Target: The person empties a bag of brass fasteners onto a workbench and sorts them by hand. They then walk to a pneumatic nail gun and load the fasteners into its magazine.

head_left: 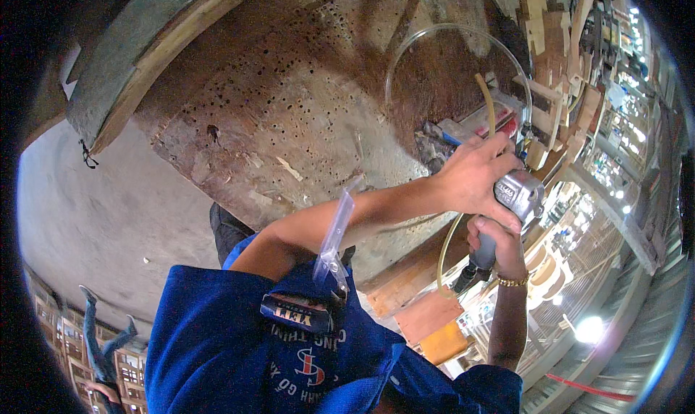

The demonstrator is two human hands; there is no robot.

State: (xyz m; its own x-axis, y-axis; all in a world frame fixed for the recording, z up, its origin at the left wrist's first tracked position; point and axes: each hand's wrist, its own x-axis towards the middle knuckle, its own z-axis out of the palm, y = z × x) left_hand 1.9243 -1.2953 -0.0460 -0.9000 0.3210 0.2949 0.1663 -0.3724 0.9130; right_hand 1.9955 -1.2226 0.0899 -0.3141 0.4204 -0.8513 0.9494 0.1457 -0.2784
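A pistol-grip air tool (520, 191) with a silver metal housing and a dark grey handle is held up at the right of the head view, above the bench edge. My left hand (474, 173) is closed over its silver housing, thumb along the near side. Below it, my right hand (499, 241) wraps the handle, and a bracelet circles that wrist. A black fitting (465, 278) sits at the handle's lower end. One yellowish hose (489, 106) passes behind my left hand and curves down towards the fitting. What the tool's far end carries cannot be made out.
The worn wooden bench (304, 131) is pitted with many small holes. A clear hose (460, 27) loops over its far side, near a red and blue item (499, 120). Wood offcuts (561, 44) lie at far right. A person's legs (101, 341) show at lower left.
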